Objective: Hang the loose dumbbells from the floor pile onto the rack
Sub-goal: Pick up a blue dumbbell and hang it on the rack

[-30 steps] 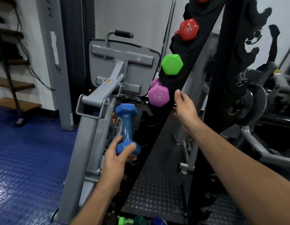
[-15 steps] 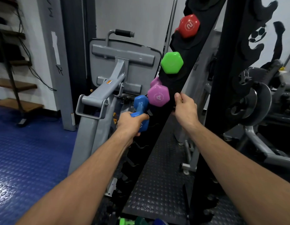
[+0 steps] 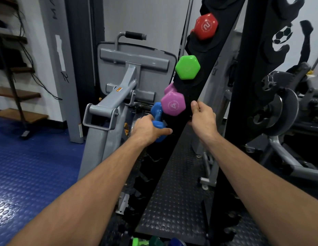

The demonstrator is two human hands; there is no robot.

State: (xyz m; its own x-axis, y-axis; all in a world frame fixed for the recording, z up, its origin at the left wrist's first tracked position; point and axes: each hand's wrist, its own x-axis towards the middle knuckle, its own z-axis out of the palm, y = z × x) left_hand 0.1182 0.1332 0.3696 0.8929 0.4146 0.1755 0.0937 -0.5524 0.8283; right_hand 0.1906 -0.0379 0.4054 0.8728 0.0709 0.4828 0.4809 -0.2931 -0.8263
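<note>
Blue dumbbell [image 3: 157, 119]: gripped by its handle in the left hand [image 3: 148, 129], tilted, its upper head just beside the purple dumbbell [image 3: 173, 103] and its lower head against the rack's dark upright.
Left hand: closed around the blue dumbbell, fingers wrapped over the handle.
Right hand [image 3: 202, 118]: closed on the edge of the rack [image 3: 204, 82], just right of the purple dumbbell, apparently steadying it.
Above the hands: purple, green dumbbell [image 3: 187, 67] and red dumbbell [image 3: 205, 26] hang in slots going up the upright.
Below the hands: empty slots down the rack; a few loose dumbbells [image 3: 155, 242] on the floor at the bottom edge.
Step in hand: seating the blue one, probably in the slot under the purple.
Next move: level the handle with the slot, slide it in until both heads straddle the upright, then let go.
</note>
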